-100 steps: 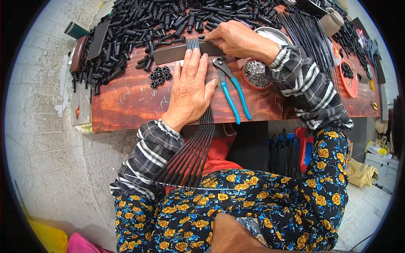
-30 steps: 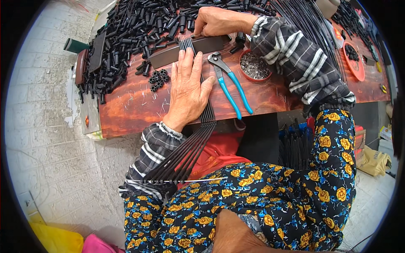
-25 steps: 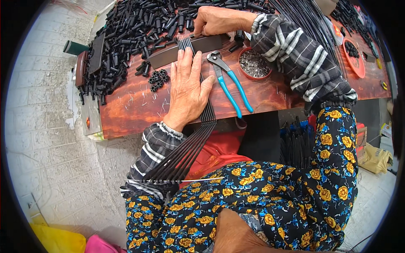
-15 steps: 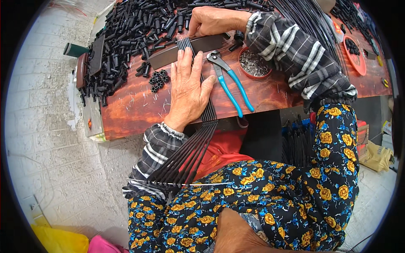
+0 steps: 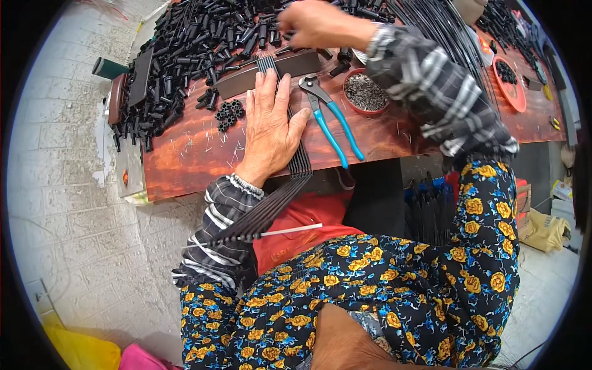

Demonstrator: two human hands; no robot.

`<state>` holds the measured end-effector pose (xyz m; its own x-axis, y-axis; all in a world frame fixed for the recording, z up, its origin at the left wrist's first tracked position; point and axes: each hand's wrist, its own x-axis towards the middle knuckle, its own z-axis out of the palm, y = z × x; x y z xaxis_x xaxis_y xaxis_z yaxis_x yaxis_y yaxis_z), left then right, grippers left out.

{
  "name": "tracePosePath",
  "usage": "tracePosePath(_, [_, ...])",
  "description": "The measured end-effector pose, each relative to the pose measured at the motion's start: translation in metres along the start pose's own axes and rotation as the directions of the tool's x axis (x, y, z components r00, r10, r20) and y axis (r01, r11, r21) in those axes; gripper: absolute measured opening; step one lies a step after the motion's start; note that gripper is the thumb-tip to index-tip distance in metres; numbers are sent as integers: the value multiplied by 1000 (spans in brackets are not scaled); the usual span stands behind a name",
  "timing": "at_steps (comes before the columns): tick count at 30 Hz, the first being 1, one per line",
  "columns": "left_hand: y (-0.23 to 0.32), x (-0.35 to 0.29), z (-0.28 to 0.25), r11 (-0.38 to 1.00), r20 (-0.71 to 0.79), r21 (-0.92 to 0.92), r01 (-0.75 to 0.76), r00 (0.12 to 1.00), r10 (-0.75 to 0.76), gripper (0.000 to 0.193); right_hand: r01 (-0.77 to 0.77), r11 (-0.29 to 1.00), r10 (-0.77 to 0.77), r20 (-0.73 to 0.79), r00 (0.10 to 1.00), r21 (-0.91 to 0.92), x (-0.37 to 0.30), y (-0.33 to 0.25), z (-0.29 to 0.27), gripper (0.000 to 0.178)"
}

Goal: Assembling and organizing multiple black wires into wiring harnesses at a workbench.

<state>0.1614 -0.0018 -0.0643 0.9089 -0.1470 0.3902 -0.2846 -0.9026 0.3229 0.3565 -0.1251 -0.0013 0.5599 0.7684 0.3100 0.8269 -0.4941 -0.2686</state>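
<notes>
My left hand [image 5: 269,131] lies flat, fingers stretched forward, pressing a row of thin black rods [image 5: 300,161] to the wooden table. Their pale, thin tips [image 5: 266,60] cross a long brown block [image 5: 237,81]. Beyond the table edge the rods spread down toward my left forearm, where a white stick [image 5: 292,230] crosses their lower ends. My right hand [image 5: 322,26] is raised above the block's right part, fingers curled and smeared by motion; whether they hold anything does not show. Pliers with blue handles [image 5: 333,126] lie right of my left hand.
Black tubular parts [image 5: 185,61] are heaped across the back left. A round dish [image 5: 366,92] holds small metal pieces. At the right are long black rods [image 5: 441,31] and a red-orange plate [image 5: 510,86] with small black parts. A small cluster of black rings [image 5: 230,115] sits left of my hand.
My right hand has lifted away from the rod tips at the block, moving slightly right and farther back. My left hand stays flat on the rods. The white stick by their lower ends has tilted.
</notes>
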Motion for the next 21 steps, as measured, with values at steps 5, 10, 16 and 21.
tracePosePath(5, [-4,3,5,1000,-30,17,-3,1000,3,66,-309,936,349,361,865,-166,-70,54,-62,28])
tracePosePath(10, [-6,1,4,999,-20,6,-37,999,37,67,-217,976,218,269,938,-36,-111,75,-53,25])
tracePosePath(16, [-2,1,5,999,-16,19,-30,999,30,67,-230,973,225,191,955,5,-111,80,-52,20])
tracePosePath(21, [-2,0,3,998,-4,47,-28,1000,29,67,-188,982,190,181,965,-26,-112,70,-51,17])
